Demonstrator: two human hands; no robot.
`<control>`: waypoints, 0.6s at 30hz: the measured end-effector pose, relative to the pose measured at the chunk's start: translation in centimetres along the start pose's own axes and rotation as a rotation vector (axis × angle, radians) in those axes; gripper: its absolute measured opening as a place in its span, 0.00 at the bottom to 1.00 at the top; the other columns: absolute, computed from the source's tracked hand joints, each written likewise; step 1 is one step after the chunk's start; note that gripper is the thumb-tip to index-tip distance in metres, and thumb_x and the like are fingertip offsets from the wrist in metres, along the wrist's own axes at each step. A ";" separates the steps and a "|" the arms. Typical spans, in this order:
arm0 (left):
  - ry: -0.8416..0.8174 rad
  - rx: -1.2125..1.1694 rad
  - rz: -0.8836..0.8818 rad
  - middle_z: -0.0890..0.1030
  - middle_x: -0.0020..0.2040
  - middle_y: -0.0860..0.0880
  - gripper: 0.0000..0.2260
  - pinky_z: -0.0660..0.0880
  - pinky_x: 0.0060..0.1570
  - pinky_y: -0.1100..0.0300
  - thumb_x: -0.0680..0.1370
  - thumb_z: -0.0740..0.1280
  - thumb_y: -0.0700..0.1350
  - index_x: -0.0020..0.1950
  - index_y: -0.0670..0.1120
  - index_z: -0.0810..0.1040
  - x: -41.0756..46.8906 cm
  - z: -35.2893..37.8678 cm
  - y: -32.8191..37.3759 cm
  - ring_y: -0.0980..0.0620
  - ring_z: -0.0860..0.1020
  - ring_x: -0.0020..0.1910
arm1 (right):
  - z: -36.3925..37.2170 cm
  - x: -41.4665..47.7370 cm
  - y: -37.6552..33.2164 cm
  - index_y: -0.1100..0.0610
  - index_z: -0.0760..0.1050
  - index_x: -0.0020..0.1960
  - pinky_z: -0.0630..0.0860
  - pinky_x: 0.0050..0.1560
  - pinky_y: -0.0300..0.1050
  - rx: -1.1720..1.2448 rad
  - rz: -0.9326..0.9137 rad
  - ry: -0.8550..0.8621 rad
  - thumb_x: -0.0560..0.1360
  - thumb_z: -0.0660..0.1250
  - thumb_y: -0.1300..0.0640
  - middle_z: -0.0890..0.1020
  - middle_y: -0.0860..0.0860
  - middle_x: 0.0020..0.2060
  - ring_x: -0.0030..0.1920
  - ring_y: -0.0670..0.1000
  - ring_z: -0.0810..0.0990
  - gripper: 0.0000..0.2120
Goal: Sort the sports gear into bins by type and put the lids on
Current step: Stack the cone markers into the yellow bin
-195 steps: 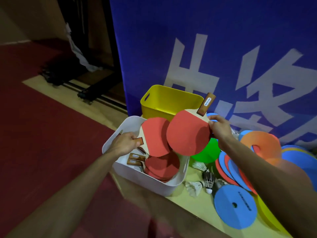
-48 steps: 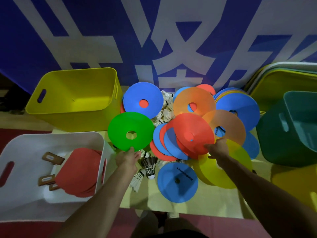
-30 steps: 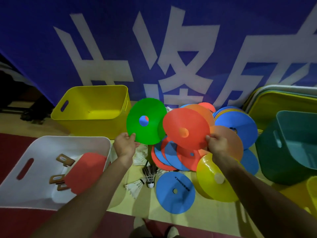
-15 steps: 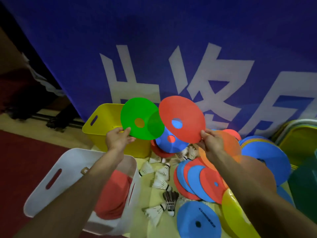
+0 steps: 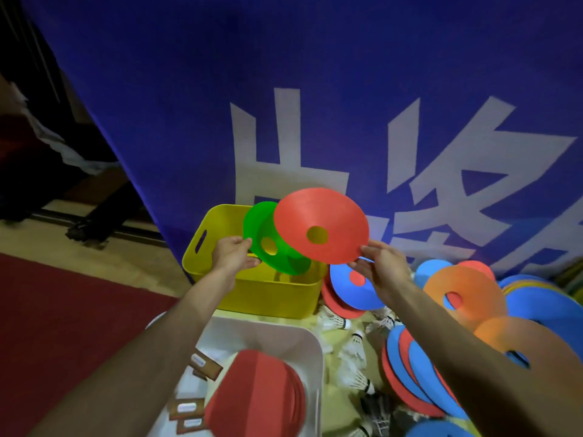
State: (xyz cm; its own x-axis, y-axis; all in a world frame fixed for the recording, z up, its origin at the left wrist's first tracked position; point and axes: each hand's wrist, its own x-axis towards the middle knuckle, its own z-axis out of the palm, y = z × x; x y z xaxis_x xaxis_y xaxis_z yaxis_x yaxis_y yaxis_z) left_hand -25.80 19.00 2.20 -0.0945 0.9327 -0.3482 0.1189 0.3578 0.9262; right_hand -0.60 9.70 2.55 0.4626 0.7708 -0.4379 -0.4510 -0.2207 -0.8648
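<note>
Green disc [image 5: 277,247]: pinched at its left edge by left hand [image 5: 232,253], over yellow bin [image 5: 252,288].
Red disc [image 5: 320,230]: near edge pinched by right hand [image 5: 383,268].

Both hands [image 5: 232,255] [image 5: 383,269] in pinch grips

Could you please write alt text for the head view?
The left hand holds a green disc and the right hand a red disc over a yellow bin. Paddles lie in a white bin, discs and shuttlecocks beside it.

Paddles [image 5: 255,395] in near bin [image 5: 271,337]; far bin [image 5: 268,298] behind it (discs [image 5: 467,294], shuttlecocks [image 5: 356,345] right).
</note>
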 end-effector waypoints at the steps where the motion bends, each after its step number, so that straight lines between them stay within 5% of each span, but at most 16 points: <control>1: -0.021 0.028 -0.016 0.80 0.54 0.37 0.20 0.79 0.29 0.64 0.80 0.63 0.39 0.71 0.36 0.66 0.9 0.0 -0.1 0.46 0.81 0.35 | 0.6 0.0 0.1 0.64 0.74 0.59 0.83 0.36 0.44 -0.013 -0.013 0.005 0.77 0.60 0.69 0.83 0.61 0.44 0.31 0.55 0.84 0.12; 5: -0.107 0.130 -0.059 0.78 0.56 0.42 0.19 0.78 0.31 0.65 0.79 0.60 0.33 0.70 0.37 0.68 3.3 0.2 -0.9 0.45 0.79 0.41 | 2.9 -0.4 0.4 0.63 0.73 0.58 0.79 0.30 0.39 -0.073 -0.066 0.017 0.76 0.59 0.72 0.82 0.59 0.37 0.27 0.51 0.82 0.13; 10: -0.134 0.197 -0.038 0.77 0.59 0.41 0.21 0.76 0.57 0.51 0.78 0.59 0.34 0.71 0.39 0.67 4.2 -1.1 -1.6 0.45 0.77 0.51 | 4.9 0.0 1.6 0.61 0.74 0.59 0.82 0.37 0.42 -0.212 -0.070 0.030 0.76 0.61 0.71 0.83 0.58 0.38 0.32 0.54 0.83 0.14; 14: -0.121 0.135 0.022 0.78 0.54 0.42 0.16 0.76 0.53 0.54 0.78 0.61 0.35 0.65 0.40 0.73 4.2 -3.0 -1.1 0.48 0.77 0.51 | 6.7 1.2 3.0 0.62 0.77 0.59 0.82 0.47 0.49 -0.373 -0.060 0.069 0.75 0.63 0.69 0.83 0.59 0.40 0.33 0.55 0.82 0.13; 18: -0.155 0.059 0.063 0.79 0.52 0.44 0.13 0.76 0.48 0.58 0.79 0.62 0.36 0.63 0.41 0.75 3.8 -4.5 -0.2 0.48 0.78 0.51 | 9.2 2.2 3.6 0.60 0.75 0.59 0.80 0.52 0.55 -0.512 -0.074 0.106 0.75 0.65 0.67 0.80 0.55 0.32 0.28 0.53 0.80 0.13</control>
State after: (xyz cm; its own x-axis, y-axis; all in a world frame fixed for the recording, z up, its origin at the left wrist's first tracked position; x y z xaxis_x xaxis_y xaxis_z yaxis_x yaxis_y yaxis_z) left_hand -30.61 22.28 1.35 0.0680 0.9477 -0.3118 0.1783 0.2960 0.9384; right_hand -8.22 16.06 0.69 0.5659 0.7363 -0.3710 0.0036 -0.4522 -0.8919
